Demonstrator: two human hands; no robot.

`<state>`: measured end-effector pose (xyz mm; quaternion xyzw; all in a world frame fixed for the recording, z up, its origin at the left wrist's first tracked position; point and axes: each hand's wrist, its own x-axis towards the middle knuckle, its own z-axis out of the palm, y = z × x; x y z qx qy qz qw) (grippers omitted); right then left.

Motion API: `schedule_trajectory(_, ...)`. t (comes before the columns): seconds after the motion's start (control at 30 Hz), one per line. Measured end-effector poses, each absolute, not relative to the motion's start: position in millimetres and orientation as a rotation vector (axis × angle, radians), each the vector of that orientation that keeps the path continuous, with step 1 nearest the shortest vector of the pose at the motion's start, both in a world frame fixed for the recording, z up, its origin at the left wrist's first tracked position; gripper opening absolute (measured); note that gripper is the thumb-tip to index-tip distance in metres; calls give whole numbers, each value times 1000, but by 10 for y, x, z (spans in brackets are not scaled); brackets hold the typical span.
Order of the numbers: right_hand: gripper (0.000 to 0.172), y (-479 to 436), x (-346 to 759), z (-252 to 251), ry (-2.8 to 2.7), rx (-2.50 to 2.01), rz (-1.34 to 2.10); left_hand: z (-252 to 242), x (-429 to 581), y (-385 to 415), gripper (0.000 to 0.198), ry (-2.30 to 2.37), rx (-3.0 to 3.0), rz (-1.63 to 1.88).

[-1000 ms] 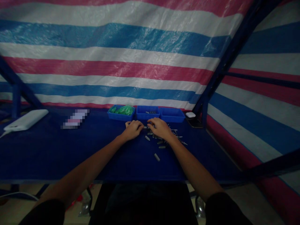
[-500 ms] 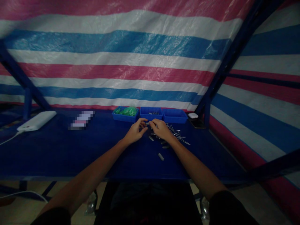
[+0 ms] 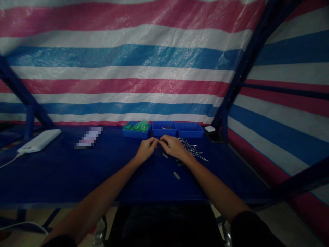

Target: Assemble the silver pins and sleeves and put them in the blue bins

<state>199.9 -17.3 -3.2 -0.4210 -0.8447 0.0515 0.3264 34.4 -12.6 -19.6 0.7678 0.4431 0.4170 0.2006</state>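
Note:
My left hand (image 3: 147, 149) and my right hand (image 3: 172, 146) meet above the blue table, thumbs and fingertips pinched close together. Whatever sits between the fingertips is hidden now. Just below them lies a small grey metal cylinder (image 3: 165, 155), and another grey cylinder (image 3: 176, 175) rests nearer the front edge. A few dark pieces (image 3: 180, 163) lie partly covered by my right wrist. Beside the right hand spreads a loose pile of thin metal rods (image 3: 196, 151).
Behind my hands stand a blue bin of green pieces (image 3: 140, 126), a blue bin with small grey parts (image 3: 164, 131) and a third blue bin (image 3: 190, 132). A white case (image 3: 209, 129) on a dark phone is at right; a white power bank (image 3: 39, 141) and blurred phone (image 3: 88, 138) at left.
The fingers of my left hand have closed in, and both hands have drawn together, hiding the small grey piece seen between them before. The view has tilted slightly upward.

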Motion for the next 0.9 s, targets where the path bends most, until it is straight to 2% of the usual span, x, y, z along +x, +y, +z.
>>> schedule_trajectory(0.23, 15, -297, 1955, 69, -2349, -1161, -16, -170, 358, -136, 43, 1358, 2080, 1216)
schedule_trajectory(0.33, 17, -240, 1996, 184, -2291, -1206, -87, -170, 332, -125, 50, 1316, 2051, 1086)
schedule_trajectory(0.5, 32, 121, 2197, 427, -1977, -1413, -220, -163, 300, -196, 26, 998, 2460, 573)
schedule_trajectory(0.63, 41, 258, 2269, 332, -1940, -1568, -206, -129, 332, -285, 15, 1023, 2700, 438)
schedule_trajectory(0.77, 30, 62, 2194, 56, -2103, -1397, -39, -149, 359, -242, 10, 1065, 2620, 568)
schedule_trajectory(0.9, 22, -142, 2032, -66, -2216, -1138, 132, -197, 339, -119, 15, 1132, 2216, 865)
